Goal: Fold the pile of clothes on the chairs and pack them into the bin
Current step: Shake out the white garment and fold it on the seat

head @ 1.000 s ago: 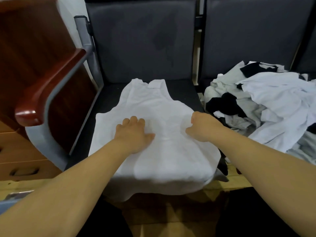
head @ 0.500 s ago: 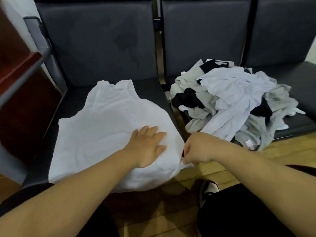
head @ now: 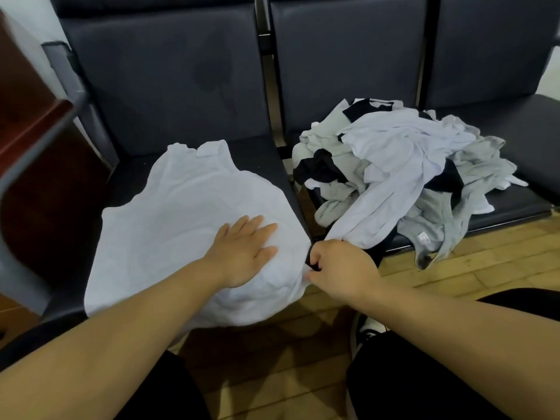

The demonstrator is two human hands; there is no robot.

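Two hands meet a white sleeveless shirt (head: pixel 169 225) spread on the left dark padded chair seat (head: pixel 257 159): left hand (head: pixel 242 256) flat, grip apart; right hand (head: pixel 342 268), grip clamped on its edge. A tangled white, grey and black clothes pile (head: pixel 403 165) covers the next seat.

White vest (head: pixel 188 213), grey-white-black pile (head: pixel 403 171), dark chairs (head: pixel 169 71).

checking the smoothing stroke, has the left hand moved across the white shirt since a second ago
Yes. The left hand has slid right across the white shirt, from its middle to near the chair seat's right edge.
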